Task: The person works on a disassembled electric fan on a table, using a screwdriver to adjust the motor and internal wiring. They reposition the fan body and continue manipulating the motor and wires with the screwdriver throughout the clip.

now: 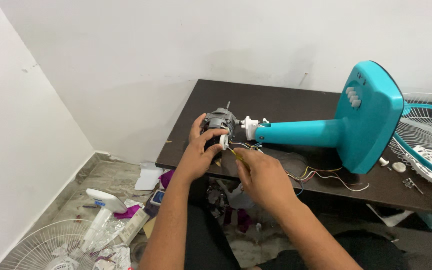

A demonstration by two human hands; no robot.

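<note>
A teal table fan stand [321, 132] lies on its side on the dark table [271, 102], its square base [371, 117] pointing right. At its left end sits the grey fan motor [218, 121] with a white mount [249, 127]. My left hand [200, 150] grips the motor and a white part at its front. My right hand [261, 177] holds a thin yellow-handled tool [236, 154], its tip at the motor. Coloured wires [321, 176] trail from the motor across the table.
A white fan grille with a teal rim [428, 142] rests at the table's right end, with small white knobs [398, 167] and screws beside it. On the floor lie another white grille [51, 245], a white appliance [103, 202], foil, paper and purple scraps. Walls stand behind and left.
</note>
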